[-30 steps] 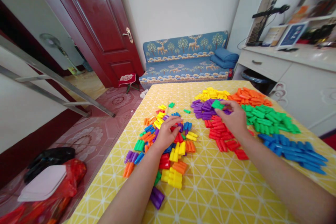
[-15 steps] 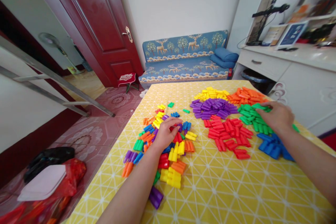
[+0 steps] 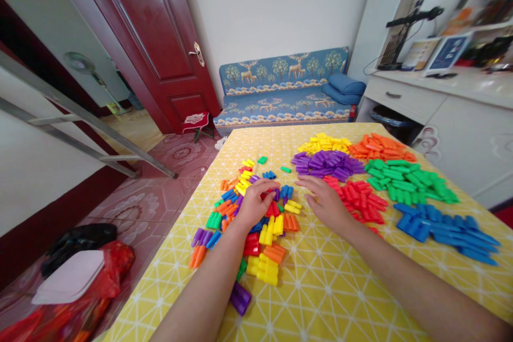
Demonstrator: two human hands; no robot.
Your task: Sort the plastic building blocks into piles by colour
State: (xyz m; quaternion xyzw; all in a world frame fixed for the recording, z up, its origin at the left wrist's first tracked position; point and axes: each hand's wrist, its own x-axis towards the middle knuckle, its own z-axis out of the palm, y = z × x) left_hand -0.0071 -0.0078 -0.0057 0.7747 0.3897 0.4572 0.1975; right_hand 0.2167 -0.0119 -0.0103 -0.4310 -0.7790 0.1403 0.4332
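My left hand [image 3: 256, 202] rests over a loose heap of mixed-colour plastic tube pieces [image 3: 271, 232], many joined side by side. Its thumb and fingers are apart, curved around red and purple pieces near the fingertips; I see none plainly gripped. My right hand [image 3: 326, 204] hovers between that heap and the red pile [image 3: 363, 197], partly covering the red pieces, fingers apart and nothing visible in them. Single-colour piles lie to the right: purple [image 3: 326, 163], yellow [image 3: 324, 143], orange [image 3: 379, 147], green [image 3: 412, 179] and blue [image 3: 444, 230].
A yellow cloth with white lines [image 3: 320, 288] covers the table. Behind it stands a blue patterned sofa [image 3: 276, 99], with a white cabinet [image 3: 460, 133] to the right. A metal ladder [image 3: 92, 123] leans at left, near bags [image 3: 80, 240] on the floor.
My right hand has moved left from the green pile to beside the mixed heap, uncovering the green and blue piles. My left hand has stayed nearly in place.
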